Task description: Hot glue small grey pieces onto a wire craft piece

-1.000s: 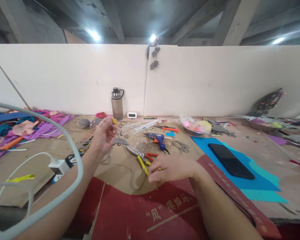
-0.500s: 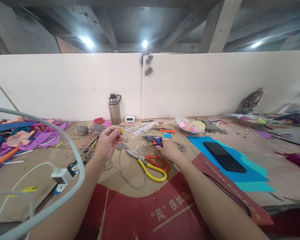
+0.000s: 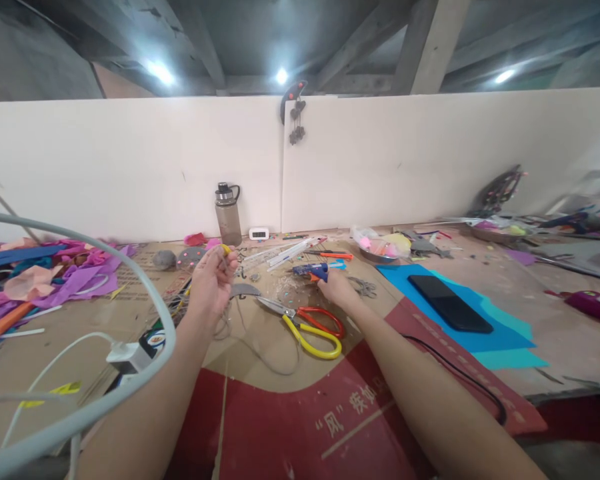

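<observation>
My left hand (image 3: 213, 283) is raised over the cardboard, its fingers pinched on a small yellow piece (image 3: 225, 249) whose kind I cannot make out. Below it a thin grey cord (image 3: 280, 372) loops across the cardboard; its upper end is lost near the hand. My right hand (image 3: 337, 291) is wrapped round a blue hot glue gun (image 3: 319, 270) with an orange trigger, its nozzle pointing left. Between the hands lie scissors (image 3: 307, 327) with one yellow and one red handle, blades partly apart. A grey curved felt piece (image 3: 244, 291) lies by their tips.
A bottle (image 3: 228, 217) and a small white digital timer (image 3: 259, 233) stand by the white partition. White glue sticks (image 3: 293, 253) lie behind the glue gun. At right, a black phone (image 3: 450, 303) rests on blue sheets. A white cable (image 3: 153, 293) arcs across the left foreground.
My left hand has moved slightly left and turned, showing more of its palm. The glue gun has shifted a little in my right hand's grip. The view has tilted slightly.
</observation>
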A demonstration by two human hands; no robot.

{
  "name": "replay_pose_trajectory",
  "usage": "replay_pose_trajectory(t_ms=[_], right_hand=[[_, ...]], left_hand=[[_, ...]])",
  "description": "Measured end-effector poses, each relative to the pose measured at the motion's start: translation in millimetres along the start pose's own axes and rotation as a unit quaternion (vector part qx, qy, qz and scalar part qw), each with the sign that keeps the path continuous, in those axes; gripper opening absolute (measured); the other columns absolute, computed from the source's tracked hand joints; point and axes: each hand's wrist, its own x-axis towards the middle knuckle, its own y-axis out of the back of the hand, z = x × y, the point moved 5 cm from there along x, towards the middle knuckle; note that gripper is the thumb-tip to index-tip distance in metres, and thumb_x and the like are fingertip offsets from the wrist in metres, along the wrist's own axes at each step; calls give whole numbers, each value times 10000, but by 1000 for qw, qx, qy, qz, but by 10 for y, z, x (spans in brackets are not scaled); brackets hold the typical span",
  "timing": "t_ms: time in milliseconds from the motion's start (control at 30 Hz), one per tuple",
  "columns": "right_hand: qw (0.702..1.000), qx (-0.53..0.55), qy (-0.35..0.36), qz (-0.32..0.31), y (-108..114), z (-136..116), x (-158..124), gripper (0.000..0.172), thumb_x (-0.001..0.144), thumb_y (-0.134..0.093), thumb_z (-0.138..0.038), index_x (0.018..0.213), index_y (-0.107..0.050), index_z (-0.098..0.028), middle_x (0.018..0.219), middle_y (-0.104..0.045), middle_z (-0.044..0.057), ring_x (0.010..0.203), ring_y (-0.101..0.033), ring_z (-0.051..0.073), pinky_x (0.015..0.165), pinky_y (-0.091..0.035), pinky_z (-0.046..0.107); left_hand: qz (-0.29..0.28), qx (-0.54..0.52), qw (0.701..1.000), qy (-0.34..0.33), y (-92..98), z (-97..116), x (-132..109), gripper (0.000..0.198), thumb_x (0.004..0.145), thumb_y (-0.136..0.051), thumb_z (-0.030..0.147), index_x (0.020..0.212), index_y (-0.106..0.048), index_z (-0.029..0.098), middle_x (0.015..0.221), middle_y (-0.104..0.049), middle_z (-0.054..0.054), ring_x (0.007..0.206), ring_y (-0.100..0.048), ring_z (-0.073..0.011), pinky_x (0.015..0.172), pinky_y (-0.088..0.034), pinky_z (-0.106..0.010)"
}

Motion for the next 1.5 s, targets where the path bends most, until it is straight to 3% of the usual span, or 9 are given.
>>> replay_pose_trajectory(t_ms=[167, 367, 567, 767, 933, 1067, 1167, 1300, 1500], right_hand=[[985, 172, 7, 31, 206, -51, -84, 229, 730, -512, -214, 952, -525, -162, 872, -629, 81, 791, -599, 198, 715, -471, 313], [932, 359, -26, -50, 168, -116, -216, 97, 674, -528, -252, 720, -451, -213, 582, -483, -34, 511, -491, 117, 525, -466, 266], [877, 473, -10, -87, 162, -305, -366, 288, 623, -626, -225, 878, -492, -220, 690, -552, -44, 580, -525, 101, 582, -500, 252], [820, 563, 22, -103, 212, -459, -528, 376, 623, -694, -250, 928, -476, -230, 836, -606, -15, 613, -525, 104, 473, -407, 215], [839, 526, 68, -117, 181, -553, -668, 313, 732, -634, -371, 936, -444, -230, 717, -544, -49, 548, -465, 99, 477, -382, 226], [895, 413, 144, -85, 211, -599, -781, 259, 832, -545, -421, 981, -466, -224, 713, -531, -38, 601, -489, 126, 581, -434, 268], [925, 316, 206, -48, 287, -654, -875, 256, 877, -487, -400, 1040, -516, -206, 869, -602, 28, 771, -557, 172, 739, -461, 322], [936, 236, 260, 2, 377, -731, -989, 295, 896, -471, -367, 1137, -506, -200, 1111, -613, 88, 1010, -557, 217, 920, -415, 365], [941, 189, 282, -2, 340, -747, -1031, 305, 915, -439, -357, 1170, -486, -195, 1081, -634, 96, 986, -590, 227, 872, -443, 354]], left_hand=[[0, 68, 998, -12, 41, -92, 24, 159, 680, -760, 243, 761, -667, 143, 741, -681, -25, 656, -644, -86, 612, -530, -162], [-28, 182, 983, -26, -32, -166, -58, 237, 630, -789, 309, 734, -664, 137, 684, -666, -26, 633, -651, -129, 635, -524, -239], [-29, 232, 972, 3, 47, -242, -42, 263, 629, -790, 340, 735, -662, 135, 700, -667, -29, 655, -662, -142, 637, -519, -241], [-30, 238, 971, 23, 59, -305, -46, 283, 609, -798, 347, 728, -656, 133, 716, -667, -30, 629, -651, -128, 642, -525, -247], [-21, 225, 973, 43, 82, -341, -55, 289, 602, -802, 354, 726, -660, 135, 693, -660, -24, 617, -648, -126, 602, -514, -233], [-16, 220, 975, 40, 104, -349, -58, 289, 620, -792, 377, 735, -671, 141, 667, -655, -26, 585, -621, -114, 483, -432, -186], [-24, 208, 977, 38, 86, -361, -73, 269, 633, -788, 372, 724, -678, 145, 637, -645, -20, 546, -577, -87, 460, -389, -171], [-35, 179, 981, 58, 40, -389, -103, 255, 631, -794, 358, 712, -681, 145, 649, -647, -16, 569, -584, -83, 518, -433, -180], [-34, 156, 985, 68, -4, -383, -107, 265, 607, -813, 338, 723, -689, 134, 670, -663, -28, 614, -617, -103, 598, -487, -212]])
